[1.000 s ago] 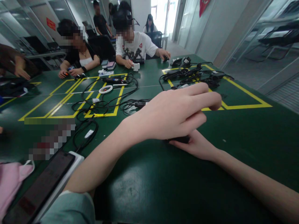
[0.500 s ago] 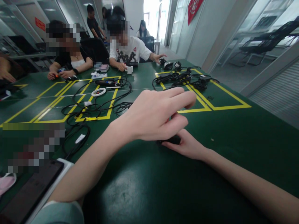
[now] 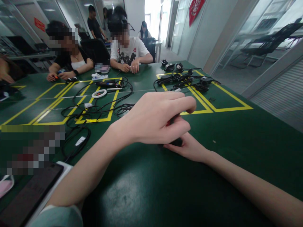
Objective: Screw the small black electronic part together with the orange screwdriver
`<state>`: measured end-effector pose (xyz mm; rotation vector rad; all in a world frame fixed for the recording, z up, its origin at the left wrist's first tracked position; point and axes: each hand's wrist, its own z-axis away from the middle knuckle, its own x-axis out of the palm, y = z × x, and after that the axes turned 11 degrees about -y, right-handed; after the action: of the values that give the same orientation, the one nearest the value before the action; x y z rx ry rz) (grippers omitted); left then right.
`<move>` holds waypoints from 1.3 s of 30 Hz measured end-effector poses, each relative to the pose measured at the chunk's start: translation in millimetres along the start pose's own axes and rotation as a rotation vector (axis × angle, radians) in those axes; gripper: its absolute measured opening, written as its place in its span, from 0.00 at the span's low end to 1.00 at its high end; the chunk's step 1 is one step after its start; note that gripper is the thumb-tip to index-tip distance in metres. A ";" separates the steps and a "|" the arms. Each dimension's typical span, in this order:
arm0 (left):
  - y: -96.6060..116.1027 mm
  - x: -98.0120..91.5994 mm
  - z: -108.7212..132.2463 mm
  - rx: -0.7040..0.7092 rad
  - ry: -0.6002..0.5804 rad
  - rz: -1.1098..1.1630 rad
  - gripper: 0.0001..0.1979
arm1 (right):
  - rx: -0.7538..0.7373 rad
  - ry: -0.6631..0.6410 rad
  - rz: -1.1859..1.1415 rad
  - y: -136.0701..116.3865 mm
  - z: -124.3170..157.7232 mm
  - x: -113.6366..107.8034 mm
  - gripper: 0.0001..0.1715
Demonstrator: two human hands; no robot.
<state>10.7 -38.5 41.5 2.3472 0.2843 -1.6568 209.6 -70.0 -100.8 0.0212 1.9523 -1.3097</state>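
Black object (image 3: 178, 142), clamped in right hand (image 3: 193, 148), could slip under uneven pressure; whether left hand (image 3: 161, 118) grips, I cannot tell.

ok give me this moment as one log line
left hand: arched over dark object, grip hidden | right hand: holding dark object, mostly covered | beside left forearm: phone | beyond: black cables, white ring

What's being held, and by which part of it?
A dark object, held at its visible right end by the right hand. The left hand hides the rest; can't tell whether it grips too.
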 end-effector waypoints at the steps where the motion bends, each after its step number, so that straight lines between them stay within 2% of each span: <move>1: 0.4 -0.1 0.1 0.017 -0.002 0.010 0.14 | -0.002 0.002 -0.004 -0.3 0.0 0.1 0.09; 9: -5.1 8.5 0.2 -0.001 0.076 -0.067 0.14 | -0.006 -0.033 -0.010 2.7 -0.8 -0.3 0.10; 15: 1.3 3.7 -0.4 -0.014 0.030 -0.038 0.10 | 0.015 -0.004 0.004 4.7 0.5 1.8 0.09; 20: 3.9 -0.6 0.4 0.030 -0.001 -0.032 0.16 | 0.005 0.003 -0.010 2.0 -0.8 1.6 0.09; 24: 1.9 2.5 0.3 -0.017 0.006 -0.127 0.17 | 0.014 -0.037 -0.022 1.0 -1.7 -0.2 0.10; 29: -0.6 8.2 -0.3 -0.066 0.057 -0.265 0.13 | 0.014 -0.043 -0.029 2.6 -1.9 0.3 0.11; 32: 0.5 7.5 0.1 -0.037 0.075 -0.227 0.11 | 0.012 -0.018 -0.019 4.5 -1.4 2.2 0.10; 35: 2.9 2.1 1.1 -0.016 0.020 -0.134 0.09 | 0.016 0.005 -0.007 5.2 -0.9 3.3 0.09; 39: 3.3 -3.3 1.9 0.017 -0.034 -0.028 0.13 | 0.000 -0.005 -0.004 2.9 -1.3 1.6 0.11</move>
<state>8.8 -42.2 44.3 2.3356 0.2987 -1.7169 208.9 -68.2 -103.8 0.0141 1.9491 -1.3115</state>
